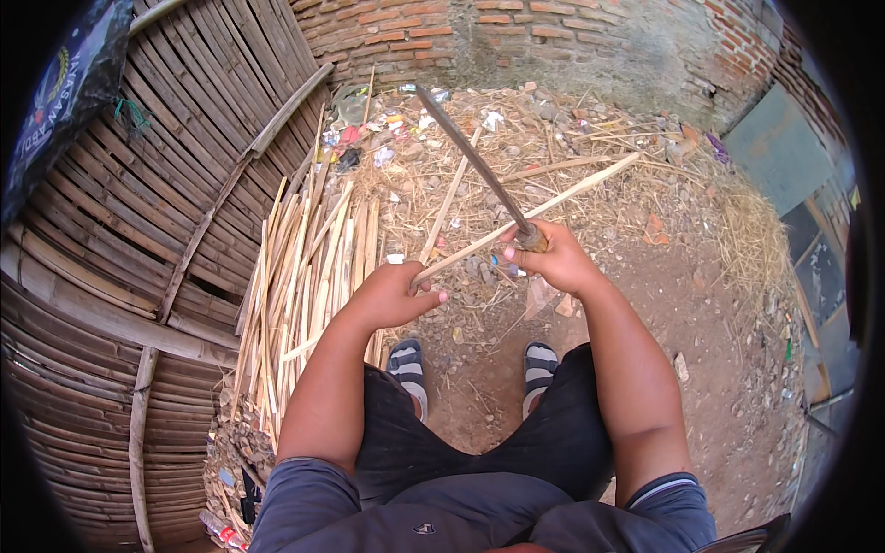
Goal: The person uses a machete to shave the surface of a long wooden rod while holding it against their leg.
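My left hand (398, 293) is closed on the near end of a long pale wooden strip (581, 187), its thumb stretched along it. The strip slants up to the right and crosses the base of a machete's blade. Closed round the short wooden handle, my right hand (556, 257) holds the machete (470, 152), whose long dark blade points forward and to the left. Whether strip and blade touch, I cannot tell. Beside my left forearm lies a pile of similar pale strips (304, 276) on the ground.
A slatted bamboo wall (184, 184) rises at the left, a brick wall (553, 46) at the back. Straw and litter (516, 138) cover the ground ahead. Grey panels (779, 147) lean at the right. My sandalled feet (407, 364) stand on bare dirt (636, 323). A plastic bottle (221, 532) lies at lower left.
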{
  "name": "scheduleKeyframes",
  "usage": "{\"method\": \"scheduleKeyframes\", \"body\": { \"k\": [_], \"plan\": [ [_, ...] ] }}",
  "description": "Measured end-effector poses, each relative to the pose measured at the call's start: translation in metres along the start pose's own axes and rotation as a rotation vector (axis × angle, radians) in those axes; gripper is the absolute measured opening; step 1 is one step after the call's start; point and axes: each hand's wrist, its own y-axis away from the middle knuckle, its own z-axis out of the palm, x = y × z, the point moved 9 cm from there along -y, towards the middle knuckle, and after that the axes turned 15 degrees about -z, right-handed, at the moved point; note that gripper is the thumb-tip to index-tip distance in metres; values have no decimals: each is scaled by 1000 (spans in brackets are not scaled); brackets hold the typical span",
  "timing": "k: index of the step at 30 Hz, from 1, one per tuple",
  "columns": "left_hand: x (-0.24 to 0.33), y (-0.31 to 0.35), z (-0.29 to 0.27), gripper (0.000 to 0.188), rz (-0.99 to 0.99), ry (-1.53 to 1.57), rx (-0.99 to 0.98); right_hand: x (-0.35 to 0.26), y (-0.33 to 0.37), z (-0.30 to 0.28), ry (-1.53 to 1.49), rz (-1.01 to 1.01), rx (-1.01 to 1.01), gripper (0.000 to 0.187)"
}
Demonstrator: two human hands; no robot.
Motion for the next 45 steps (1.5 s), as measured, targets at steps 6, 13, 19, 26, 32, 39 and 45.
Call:
{"method": "scheduleKeyframes", "body": {
  "k": [6, 13, 19, 26, 32, 39, 45],
  "plan": [
    [7, 4, 9, 45, -14, 21, -101, 1, -2, 2, -206, -18, 91, 28],
    [5, 0, -7, 47, 74, -100, 143, 5, -5, -22, -259, -111, 297, 27],
    [-21, 4, -26, 46, -146, -110, 36, 3, 10, -94, -233, -146, 503, 22],
    [-30, 12, -48, 45, -140, -162, 128, 14, 28, -152, -422, -262, 771, 21],
    [-25, 11, -43, 45, -74, -147, 119, 14, 30, -161, -211, -211, 770, 29],
    [-27, 10, -49, 48, -119, 6, 117, -1, 34, -165, 603, -277, 873, 42],
    [-9, 16, -42, 49, -182, 1, 182, -24, 23, -126, 560, -140, 559, 38]
  ]
}}
